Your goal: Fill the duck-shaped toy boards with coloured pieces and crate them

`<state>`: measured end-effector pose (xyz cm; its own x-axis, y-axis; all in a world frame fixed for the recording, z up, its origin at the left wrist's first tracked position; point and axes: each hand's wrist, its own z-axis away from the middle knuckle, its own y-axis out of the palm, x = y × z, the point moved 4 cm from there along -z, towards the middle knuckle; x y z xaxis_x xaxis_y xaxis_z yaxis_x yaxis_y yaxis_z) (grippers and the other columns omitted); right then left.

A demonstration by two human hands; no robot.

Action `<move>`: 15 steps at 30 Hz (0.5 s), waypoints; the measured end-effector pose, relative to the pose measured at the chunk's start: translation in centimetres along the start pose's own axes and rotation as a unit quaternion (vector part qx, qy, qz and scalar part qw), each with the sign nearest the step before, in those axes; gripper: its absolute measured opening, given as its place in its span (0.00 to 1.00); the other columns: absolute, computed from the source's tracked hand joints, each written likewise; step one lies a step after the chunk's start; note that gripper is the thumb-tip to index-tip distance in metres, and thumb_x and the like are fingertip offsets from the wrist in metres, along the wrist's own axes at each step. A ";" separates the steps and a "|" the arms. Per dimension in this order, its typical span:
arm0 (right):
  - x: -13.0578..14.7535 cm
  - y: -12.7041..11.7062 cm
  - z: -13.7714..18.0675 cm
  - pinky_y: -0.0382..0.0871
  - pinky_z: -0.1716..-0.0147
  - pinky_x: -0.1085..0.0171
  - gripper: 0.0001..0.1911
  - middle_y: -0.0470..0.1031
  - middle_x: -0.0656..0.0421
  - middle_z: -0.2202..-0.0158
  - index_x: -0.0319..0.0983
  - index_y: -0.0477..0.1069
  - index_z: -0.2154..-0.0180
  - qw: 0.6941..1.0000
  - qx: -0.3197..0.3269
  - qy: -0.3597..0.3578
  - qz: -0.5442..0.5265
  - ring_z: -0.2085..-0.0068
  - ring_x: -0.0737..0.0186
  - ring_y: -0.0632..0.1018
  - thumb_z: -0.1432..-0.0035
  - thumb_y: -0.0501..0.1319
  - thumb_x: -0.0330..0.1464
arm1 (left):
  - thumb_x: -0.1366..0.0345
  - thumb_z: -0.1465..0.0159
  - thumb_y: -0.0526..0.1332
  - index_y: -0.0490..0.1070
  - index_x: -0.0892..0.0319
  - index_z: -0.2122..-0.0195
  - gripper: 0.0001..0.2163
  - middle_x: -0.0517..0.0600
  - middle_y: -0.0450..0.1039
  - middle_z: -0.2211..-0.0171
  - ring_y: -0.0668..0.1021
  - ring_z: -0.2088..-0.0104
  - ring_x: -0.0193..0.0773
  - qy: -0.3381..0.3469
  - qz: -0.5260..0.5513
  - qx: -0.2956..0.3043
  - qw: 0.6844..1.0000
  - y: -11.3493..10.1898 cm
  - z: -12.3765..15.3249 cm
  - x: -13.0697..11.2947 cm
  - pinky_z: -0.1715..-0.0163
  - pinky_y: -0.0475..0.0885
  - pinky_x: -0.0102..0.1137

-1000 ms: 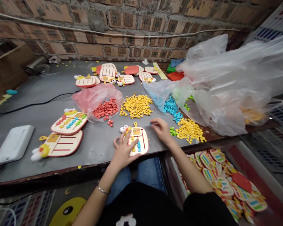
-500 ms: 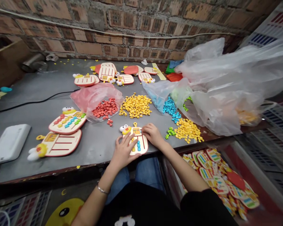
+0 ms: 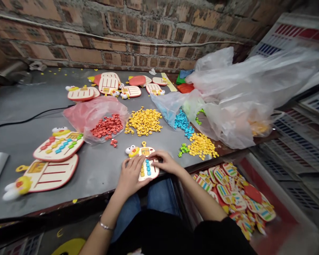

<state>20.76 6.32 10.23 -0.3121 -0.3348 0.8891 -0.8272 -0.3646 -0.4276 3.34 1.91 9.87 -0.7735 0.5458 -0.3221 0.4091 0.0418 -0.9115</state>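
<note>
A cream duck-faced toy board [image 3: 156, 172] with a red rim lies at the table's front edge, its bulging white eyes at the upper left. My left hand [image 3: 131, 174] grips it from the left, fingers across its face and thumb along the lower edge. Yellow beads [image 3: 142, 172] sit in one slot, partly under those fingers. Blue beads [image 3: 148, 168] line the neighbouring slot. My right hand [image 3: 167, 163] reaches in from the right, thumb and fingers bent in at the top of the blue row. Whatever its fingertips hold is too small to make out.
Behind the board lie red beads [image 3: 107, 126] in a pink bag, yellow beads [image 3: 144, 121] and blue beads [image 3: 183, 122]. Green beads [image 3: 184, 150] and more yellow beads [image 3: 203, 146] are to the right. Two duck boards [image 3: 53, 173] overlap at left. A bin [image 3: 284, 212] holds many finished-looking boards.
My right hand has shifted from the board's right-hand slot to the top of the blue row. My left hand keeps its grip. The whole view has turned slightly.
</note>
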 end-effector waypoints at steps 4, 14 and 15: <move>-2.2 -6.5 1.7 0.71 0.60 0.60 0.18 0.78 0.55 0.61 0.40 0.71 0.51 0.989 -0.137 0.046 0.033 0.61 0.58 0.78 0.43 0.61 0.37 | 0.52 0.42 0.61 0.58 0.59 0.39 0.32 0.59 0.64 0.41 0.65 0.42 0.51 0.002 0.008 -0.008 1.000 0.2 0.1 0.1 0.44 0.54 0.44; -9.6 -16.3 4.4 0.64 0.49 0.47 0.14 0.72 0.47 0.54 0.38 0.76 0.58 0.886 -0.241 0.103 0.383 0.51 0.46 0.71 0.46 0.59 0.33 | 0.52 0.42 0.63 0.46 0.60 0.34 0.40 0.58 0.59 0.37 0.59 0.37 0.52 0.028 0.056 0.003 0.998 0.2 0.1 0.2 0.37 0.46 0.47; -9.9 -16.0 4.5 0.64 0.50 0.48 0.14 0.72 0.48 0.55 0.38 0.76 0.58 0.887 -0.237 0.096 0.384 0.52 0.47 0.71 0.45 0.58 0.32 | 0.53 0.42 0.62 0.45 0.59 0.34 0.39 0.58 0.59 0.37 0.60 0.37 0.51 0.037 0.069 0.011 0.997 0.3 0.1 0.2 0.36 0.47 0.47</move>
<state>39.20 11.56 7.54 -0.9053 -0.1550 0.3954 -0.4247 0.3281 -0.8438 3.27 1.91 9.56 -0.6730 0.6052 -0.4252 0.4969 -0.0558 -0.8660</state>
